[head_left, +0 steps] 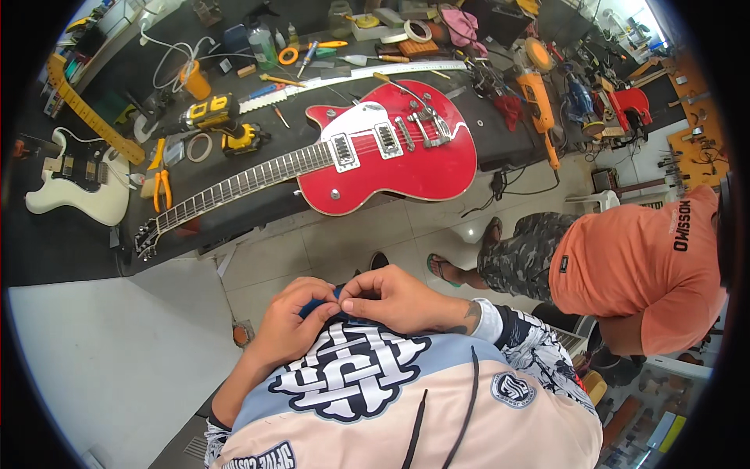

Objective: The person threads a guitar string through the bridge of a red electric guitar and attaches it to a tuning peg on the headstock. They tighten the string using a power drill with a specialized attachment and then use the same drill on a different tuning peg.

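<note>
My left hand (291,319) and my right hand (400,299) meet in front of my body, fingertips pinched together. Whatever is between the fingers is too small or too hidden to name. Dark blue cloth (314,308) shows behind and under the fingers, just above the printed front of my shirt (445,359). Beyond my hands, touched by neither, a red electric guitar (355,191) lies face up along the near edge of the dark workbench (269,141), its neck pointing left.
A cream guitar (98,199) lies at the bench's left end. Near it are orange-handled pliers (162,187) and a yellow cordless drill (209,112). An orange power tool (537,105) hangs over the bench's right edge. A person in an orange shirt (625,266) stands close on my right.
</note>
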`<state>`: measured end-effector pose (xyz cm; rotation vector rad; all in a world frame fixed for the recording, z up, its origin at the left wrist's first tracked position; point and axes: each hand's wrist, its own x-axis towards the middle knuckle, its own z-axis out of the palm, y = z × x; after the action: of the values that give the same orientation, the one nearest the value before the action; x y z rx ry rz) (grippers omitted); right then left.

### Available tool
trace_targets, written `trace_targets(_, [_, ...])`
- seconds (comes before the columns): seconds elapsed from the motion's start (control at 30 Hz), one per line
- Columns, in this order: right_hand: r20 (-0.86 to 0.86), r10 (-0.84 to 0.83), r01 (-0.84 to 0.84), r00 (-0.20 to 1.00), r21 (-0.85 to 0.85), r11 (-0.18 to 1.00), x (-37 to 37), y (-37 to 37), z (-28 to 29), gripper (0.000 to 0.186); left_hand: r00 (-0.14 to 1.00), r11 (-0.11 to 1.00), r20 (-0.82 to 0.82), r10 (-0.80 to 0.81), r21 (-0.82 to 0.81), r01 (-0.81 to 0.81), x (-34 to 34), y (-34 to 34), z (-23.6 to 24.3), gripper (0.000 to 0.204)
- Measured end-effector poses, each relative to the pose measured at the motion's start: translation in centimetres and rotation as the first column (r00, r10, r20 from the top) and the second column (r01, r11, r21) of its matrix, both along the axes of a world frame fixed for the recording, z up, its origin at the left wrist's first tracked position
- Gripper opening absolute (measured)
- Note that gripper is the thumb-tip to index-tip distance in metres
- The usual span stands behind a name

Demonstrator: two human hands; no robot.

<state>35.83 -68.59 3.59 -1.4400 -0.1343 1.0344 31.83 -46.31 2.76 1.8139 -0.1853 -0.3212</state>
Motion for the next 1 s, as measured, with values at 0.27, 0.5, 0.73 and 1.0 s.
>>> trace_targets(0.27, [0.071, 0.007, -0.008, 0.997, 0.017, 1.0, -0.7, 0.8, 0.1, 0.02, 0.994, 0.998, 0.104, -0.03, -0.059, 0.036, -0.5, 1.1, -0.6, 0.012])
trace_targets(0.5, [0.071, 0.052, -0.053, 0.996, 0.014, 0.998, -1.4, 1.0, -0.5, 0.017, 0.982, 0.997, 0.174, -0.076, 0.022, 0.074, -1.1, 1.6, -0.6, 0.01])
trace_targets(0.73, [0.088, 0.08, -0.083, 0.993, 0.028, 0.996, -1.2, 0.9, -0.3, 0.016, 0.974, 0.998, 0.219, -0.065, 0.019, 0.062, -1.2, 1.5, -0.4, 0.011])
trace_targets(1.0, [0.11, 0.1, -0.106, 0.989, 0.049, 0.993, -1.2, 0.8, -0.3, 0.015, 0.961, 0.995, 0.262, -0.089, 0.067, 0.073, -1.2, 1.7, -0.5, 0.011])
